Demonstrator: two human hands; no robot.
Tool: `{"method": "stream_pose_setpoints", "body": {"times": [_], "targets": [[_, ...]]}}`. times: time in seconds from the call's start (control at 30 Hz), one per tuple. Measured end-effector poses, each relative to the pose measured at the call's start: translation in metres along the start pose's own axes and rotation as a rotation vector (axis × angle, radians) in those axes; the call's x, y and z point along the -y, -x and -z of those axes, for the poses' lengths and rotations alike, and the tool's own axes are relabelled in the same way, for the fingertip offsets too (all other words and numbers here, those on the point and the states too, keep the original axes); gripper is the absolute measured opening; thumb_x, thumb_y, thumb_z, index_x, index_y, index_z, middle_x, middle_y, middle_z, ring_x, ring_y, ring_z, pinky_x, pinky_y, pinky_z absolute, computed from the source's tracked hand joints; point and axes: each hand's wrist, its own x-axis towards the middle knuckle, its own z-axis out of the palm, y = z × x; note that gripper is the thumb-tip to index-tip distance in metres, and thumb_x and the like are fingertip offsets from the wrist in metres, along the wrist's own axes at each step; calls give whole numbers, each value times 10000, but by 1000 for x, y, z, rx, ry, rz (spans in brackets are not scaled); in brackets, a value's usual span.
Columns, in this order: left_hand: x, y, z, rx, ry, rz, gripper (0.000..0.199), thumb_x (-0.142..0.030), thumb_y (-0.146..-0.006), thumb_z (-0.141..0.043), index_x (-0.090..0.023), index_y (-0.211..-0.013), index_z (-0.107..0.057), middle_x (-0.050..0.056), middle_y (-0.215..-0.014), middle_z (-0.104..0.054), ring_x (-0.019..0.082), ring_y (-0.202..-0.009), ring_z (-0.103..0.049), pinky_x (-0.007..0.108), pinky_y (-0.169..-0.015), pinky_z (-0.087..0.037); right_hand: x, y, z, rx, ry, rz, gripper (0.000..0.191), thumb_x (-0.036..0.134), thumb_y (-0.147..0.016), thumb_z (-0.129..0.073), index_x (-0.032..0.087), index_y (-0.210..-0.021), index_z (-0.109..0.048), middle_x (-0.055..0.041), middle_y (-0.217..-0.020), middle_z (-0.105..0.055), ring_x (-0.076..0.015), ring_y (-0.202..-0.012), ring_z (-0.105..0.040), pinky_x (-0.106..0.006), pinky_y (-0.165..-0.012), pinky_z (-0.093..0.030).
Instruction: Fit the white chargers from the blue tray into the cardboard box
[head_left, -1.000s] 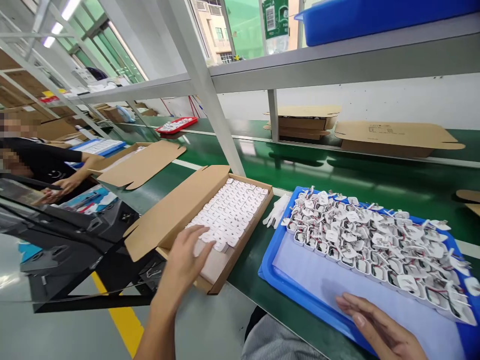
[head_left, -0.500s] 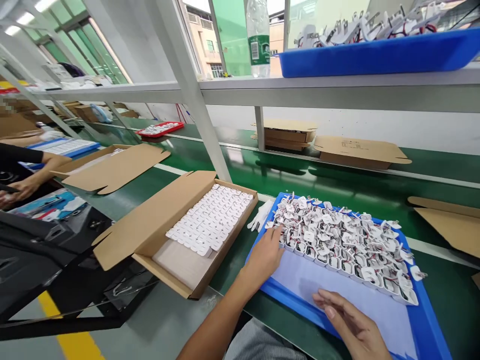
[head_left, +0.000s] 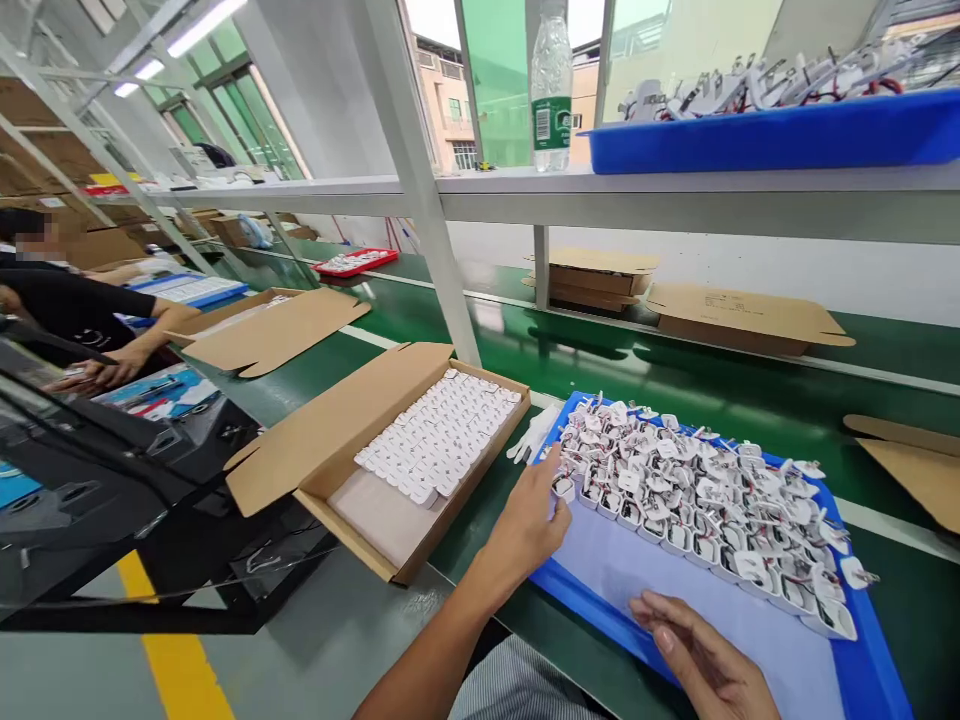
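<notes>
My left hand [head_left: 527, 522] is at the left end of the blue tray [head_left: 874, 620], index finger stretched out and thumb apart. Its index finger is beside a small white plastic housing [head_left: 564, 488] at the end of the front row; whether they touch I cannot tell. Rows of these white housings with red and black wires and metal-pronged pieces [head_left: 690, 490] fill the tray's far part. Over the white paper [head_left: 622, 560] lining the near part hovers my right hand [head_left: 709, 650], loosely curved, thumb apart from the fingers, nothing visible in it.
Left of the tray stands an open cardboard box [head_left: 405, 570] with rows of white pieces. A white glove [head_left: 534, 435] lies between them. Overhead, a shelf [head_left: 675, 205] carries a bottle [head_left: 551, 100] and another blue tray [head_left: 780, 135]. A co-worker [head_left: 82, 310] sits at far left.
The camera view has turned slightly left and up. My left hand's index finger has straightened and its thumb has spread away. My right hand keeps much the same pose.
</notes>
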Motion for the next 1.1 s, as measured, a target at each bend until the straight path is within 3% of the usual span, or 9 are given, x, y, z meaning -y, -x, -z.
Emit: {"method": "stream_pose_setpoints", "body": {"times": [0.13,0.23,0.33,0.47,0.67,0.87,0.97,1.1], "targets": [[-25,34,-1,-71,161,-136,712,-75,-928,-583,-286,-1580,-392,99,-1294,-715,248,-1119,-715,410,-1007,-598,8,3,-21,-124,-100,98,430,542,-926,-764,287,-1272,-767,-103,-1249,-817,-268,-1106,-803,-333,-984,-650],[-39,58,-21,-159,270,-323,667,-105,-935,-650,-249,-1549,-433,119,-1251,-709,264,-1164,-696,411,-1016,-599,19,4,-42,-110,-253,161,540,526,-913,-794,292,-1385,-678,-119,-1337,-774,-258,-1159,-773,-377,-1025,-629],[-44,70,-41,-262,306,-371,597,-99,-925,-683,-220,-1481,-503,129,-1205,-695,258,-1122,-698,395,-975,-620,25,5,-58,-119,-376,125,519,492,-947,-770,264,-1399,-653,-123,-1332,-769,-259,-1222,-740,-408,-1078,-592],[-43,69,-48,-241,288,-348,601,-97,-920,-699,-194,-1483,-511,145,-1235,-696,262,-1144,-699,405,-986,-626,27,6,-66,-198,-411,124,447,467,-946,-778,263,-1335,-692,-84,-1232,-798,-227,-1138,-756,-357,-1025,-601],[-43,65,-40,-155,373,-391,348,-35,-897,-698,-207,-1198,-673,111,-1186,-714,222,-1081,-738,332,-944,-646,37,10,-66,-235,-376,134,377,475,-963,-755,268,-1277,-728,-56,-1145,-813,-187,-1056,-750,-293,-957,-600],[-39,67,-42,-165,408,-446,381,-3,-874,-707,-206,-1195,-688,116,-1173,-758,224,-1071,-769,315,-929,-659,34,11,-65,-166,-337,133,421,492,-1002,-699,266,-1357,-683,-97,-1258,-786,-229,-1146,-749,-370,-1030,-598],[-30,68,-46,-164,408,-324,347,-101,-905,-737,-215,-1231,-696,122,-1218,-786,254,-1113,-782,343,-945,-669,26,17,-66,-165,-155,153,549,481,-1054,-617,324,-1567,-499,-115,-1463,-680,-258,-1313,-681,-439,-1118,-561],[-22,65,-49,-177,383,-138,284,-189,-928,-743,-220,-1210,-736,108,-1201,-799,275,-1121,-783,393,-967,-672,21,25,-70,-280,469,440,555,445,-1097,-514,348,-1632,-406,-167,-1659,-439,-339,-1428,-566,-553,-1104,-564]]}}
